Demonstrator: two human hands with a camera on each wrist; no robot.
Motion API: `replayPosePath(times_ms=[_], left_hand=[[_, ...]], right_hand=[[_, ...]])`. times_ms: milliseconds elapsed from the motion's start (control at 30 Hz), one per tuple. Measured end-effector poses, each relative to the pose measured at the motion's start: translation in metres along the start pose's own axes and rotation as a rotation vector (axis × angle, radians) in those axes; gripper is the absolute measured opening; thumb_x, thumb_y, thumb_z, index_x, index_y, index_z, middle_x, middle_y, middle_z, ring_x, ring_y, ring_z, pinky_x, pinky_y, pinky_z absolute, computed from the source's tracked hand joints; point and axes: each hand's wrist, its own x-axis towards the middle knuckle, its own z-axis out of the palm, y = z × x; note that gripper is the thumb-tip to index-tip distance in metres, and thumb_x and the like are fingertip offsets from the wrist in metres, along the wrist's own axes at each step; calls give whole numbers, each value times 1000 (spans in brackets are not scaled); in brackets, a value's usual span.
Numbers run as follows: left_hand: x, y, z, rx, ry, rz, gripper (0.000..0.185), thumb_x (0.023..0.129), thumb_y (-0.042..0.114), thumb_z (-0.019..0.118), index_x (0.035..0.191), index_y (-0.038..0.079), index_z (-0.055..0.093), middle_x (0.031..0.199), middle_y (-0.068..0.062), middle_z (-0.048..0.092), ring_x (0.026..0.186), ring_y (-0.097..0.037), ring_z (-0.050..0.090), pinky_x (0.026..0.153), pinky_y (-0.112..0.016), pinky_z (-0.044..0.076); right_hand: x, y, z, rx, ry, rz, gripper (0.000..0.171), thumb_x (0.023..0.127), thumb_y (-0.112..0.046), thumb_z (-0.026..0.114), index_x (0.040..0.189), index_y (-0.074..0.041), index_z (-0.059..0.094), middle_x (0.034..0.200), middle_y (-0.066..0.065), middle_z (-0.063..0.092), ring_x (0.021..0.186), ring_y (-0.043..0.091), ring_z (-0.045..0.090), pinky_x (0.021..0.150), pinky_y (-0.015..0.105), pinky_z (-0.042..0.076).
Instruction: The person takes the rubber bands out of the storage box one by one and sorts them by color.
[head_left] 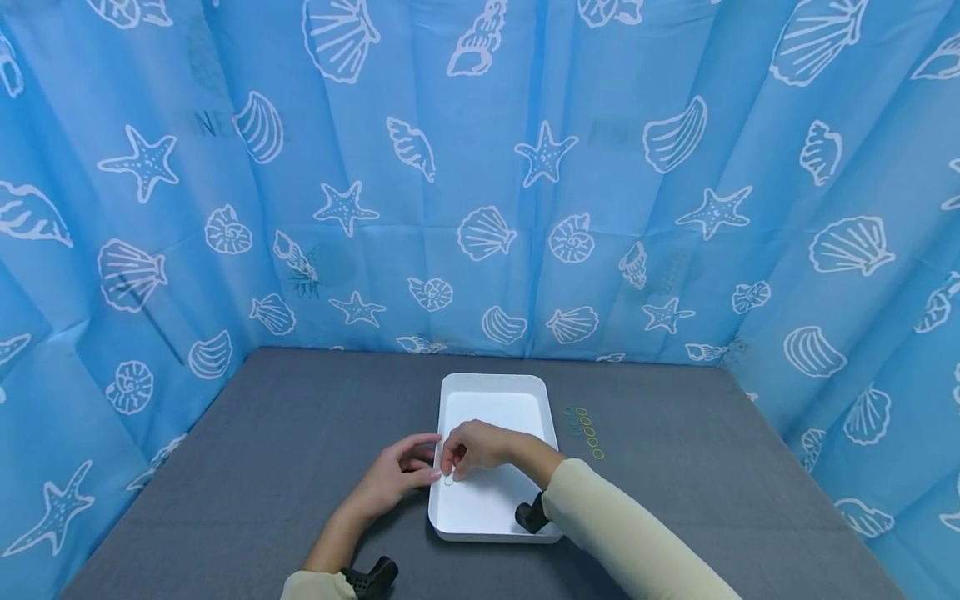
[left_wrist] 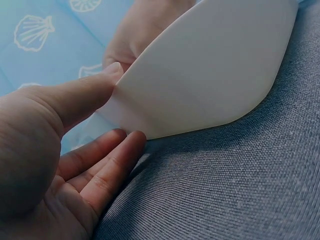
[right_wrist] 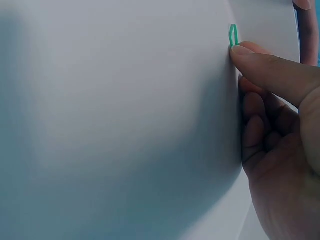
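Observation:
A shallow white rectangular tray point(head_left: 498, 500) lies on the grey cloth. Over its left part, inside the walls, my right hand point(head_left: 477, 446) pinches a small green rubber band point(right_wrist: 233, 35) between thumb and forefinger; the band's loop sticks out past the fingertips close to the tray wall. The other fingers of that hand are curled. From outside, my left hand point(head_left: 397, 477) holds the left side of the tray, its thumb point(left_wrist: 100, 90) at the rim and its fingertips point(left_wrist: 134, 142) against the bottom edge of the wall.
Right of the tray, several yellow rubber bands point(head_left: 591, 442) lie in a slanting row beside a shorter row of green bands point(head_left: 572, 422). A blue curtain point(head_left: 480, 175) with white shells and starfish hangs around the table point(head_left: 322, 417).

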Motion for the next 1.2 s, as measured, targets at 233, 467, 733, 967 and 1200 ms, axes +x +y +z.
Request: replayPosePath(times_ms=[233, 467, 733, 967, 1200], left_hand=[[1, -5, -2, 7, -9, 6, 54, 88, 20, 73, 138, 9, 53, 122, -16, 58, 97, -23, 62, 78, -33, 52], [2, -6, -1, 12, -8, 13, 54, 89, 20, 73, 137, 11, 53, 122, -16, 58, 98, -24, 62, 78, -33, 52], [3, -8, -2, 6, -3, 8, 53, 89, 18, 72, 138, 9, 53, 124, -17, 57, 98, -24, 62, 78, -33, 51], [2, -6, -2, 12, -3, -6, 53, 89, 19, 73, 138, 11, 53, 123, -14, 58, 98, -23, 62, 79, -35, 52], [1, -7, -2, 9, -12, 2, 54, 89, 19, 73, 138, 8, 53, 122, -16, 58, 97, -23, 62, 79, -33, 51]], right_hand=[[1, 1, 0, -57, -8, 21, 16, 85, -7, 75, 77, -19, 68, 76, -6, 59, 71, 7, 54, 69, 21, 44], [-1, 1, -2, -66, -18, 30, 14, 88, -8, 72, 79, -17, 67, 75, -6, 60, 72, 7, 55, 71, 22, 44], [-6, 2, -7, -48, 9, 34, 15, 89, -6, 71, 78, -16, 67, 74, -6, 59, 71, 7, 54, 70, 22, 43], [-11, 6, -11, -20, 56, 41, 12, 90, -7, 69, 81, -14, 68, 75, -6, 60, 72, 8, 54, 71, 23, 44], [-20, 15, -18, -14, 117, 25, 13, 92, -6, 66, 82, -14, 69, 76, -5, 61, 74, 10, 54, 70, 25, 44]])
